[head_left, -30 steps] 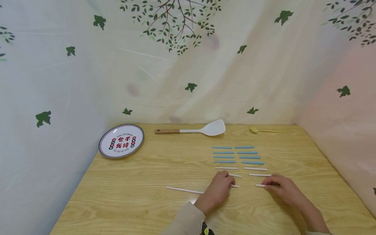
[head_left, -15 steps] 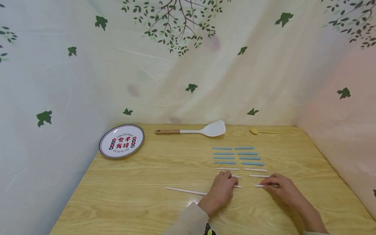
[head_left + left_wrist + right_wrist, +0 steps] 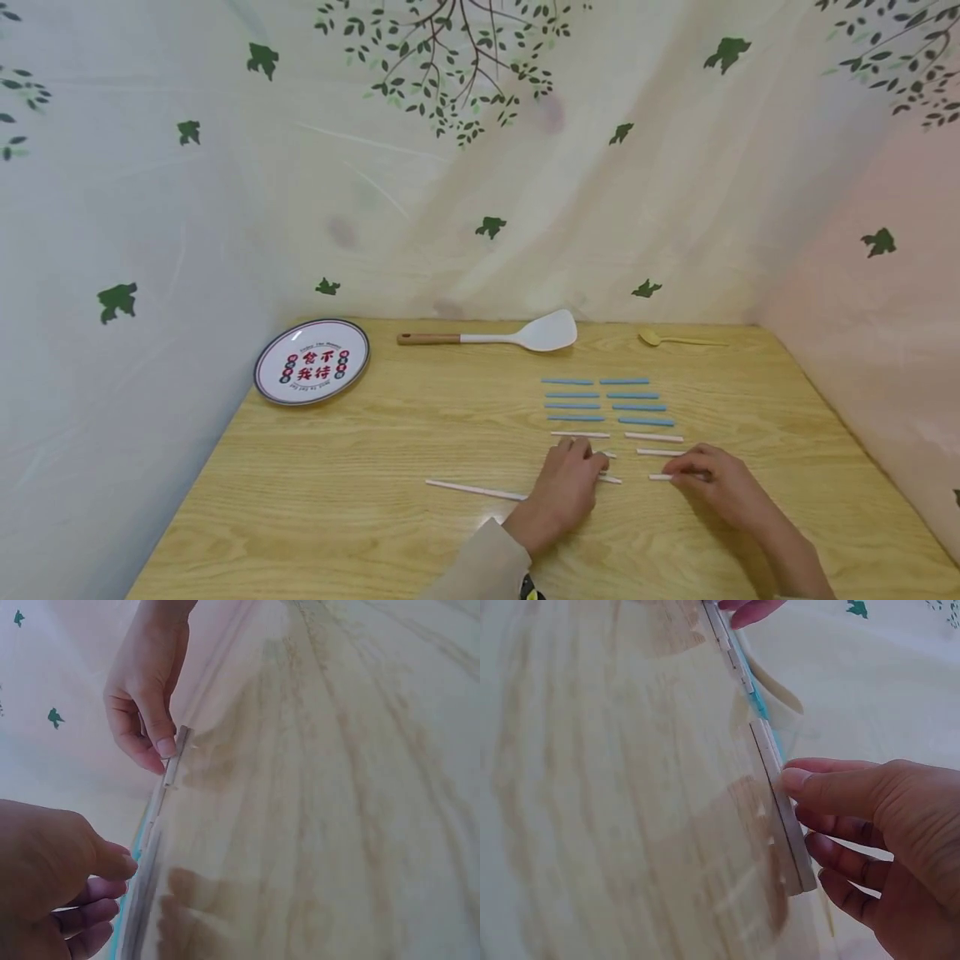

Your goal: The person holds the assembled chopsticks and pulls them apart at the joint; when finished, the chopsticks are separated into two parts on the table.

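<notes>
My left hand (image 3: 562,489) is bent over a short white stick (image 3: 611,480), whose right end shows past the fingers. In the left wrist view, that hand's thumb and fingers lie just beside the white sticks (image 3: 144,900), with no stick seen between them. The right hand (image 3: 716,482) pinches another short white stick (image 3: 784,817) with its thumb against the side. That stick lies low at the wood table, its left end pointing toward the left hand. More white sticks (image 3: 654,437) lie just behind both hands, partly covered.
Blue sticks (image 3: 573,406) form two columns behind the white ones. A longer white stick (image 3: 472,488) lies left of the left hand. Along the back are a plate (image 3: 272,385), a white spatula (image 3: 547,332) with a wooden handle, and a yellow spoon (image 3: 649,337). Patterned cloth (image 3: 420,250) encloses the table.
The stick under my left hand has shifted slightly right, and that hand moved a little right with it. The right hand's stick slid slightly left. The head view has tilted a little.
</notes>
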